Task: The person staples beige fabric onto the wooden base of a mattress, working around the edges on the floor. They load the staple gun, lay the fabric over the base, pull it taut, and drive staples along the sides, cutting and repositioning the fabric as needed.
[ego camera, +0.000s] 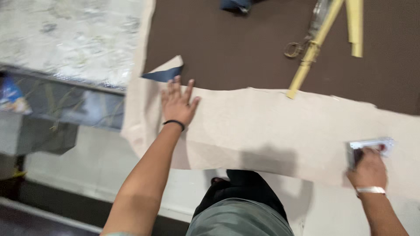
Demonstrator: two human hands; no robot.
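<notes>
1. While the left hand (178, 102) lies flat on the beige fabric (271, 126), its fingers are spread wide and gripping nothing, just pressing down near the cloth's left end.
2. Right hand (369, 168) is curled shut around a white stapler-like tool (371, 146), resting on the same fabric at the near right.
3. That fabric runs left to right across the brown table (236, 48), hanging over the near edge.
4. Far right: yellow wooden strips (313, 48) and scissors (295, 48). A dark blue scrap (164, 75) sits just beyond the left fingertips.
</notes>
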